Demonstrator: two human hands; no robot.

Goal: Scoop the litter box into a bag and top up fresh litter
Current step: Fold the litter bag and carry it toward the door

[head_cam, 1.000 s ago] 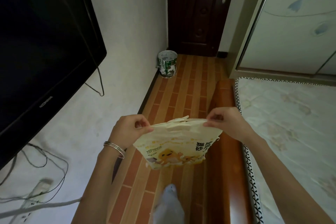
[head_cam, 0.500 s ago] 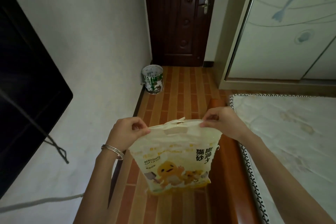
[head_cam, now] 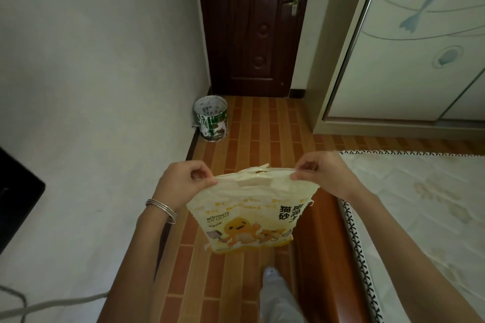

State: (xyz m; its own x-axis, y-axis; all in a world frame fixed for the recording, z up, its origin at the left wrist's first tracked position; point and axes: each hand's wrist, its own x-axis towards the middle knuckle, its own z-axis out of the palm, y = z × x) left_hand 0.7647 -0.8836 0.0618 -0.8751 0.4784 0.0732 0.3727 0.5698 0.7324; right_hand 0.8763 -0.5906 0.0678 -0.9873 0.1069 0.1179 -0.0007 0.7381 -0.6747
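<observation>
Above the brick-patterned floor (head_cam: 265, 123), beside the bed's wooden rail (head_cam: 325, 257), the left hand (head_cam: 181, 183) and right hand (head_cam: 324, 172) are each pinching a top corner of the yellow bentonite cat litter bag (head_cam: 246, 215), which is hanging in the air between them, fingers closed tight on its edge.

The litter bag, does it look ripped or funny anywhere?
Yes. The litter bag has ragged, torn edges along its right side and lower left corner. Both hands, left hand and right hand, pinch its top. Nothing spilled that shows.
</observation>
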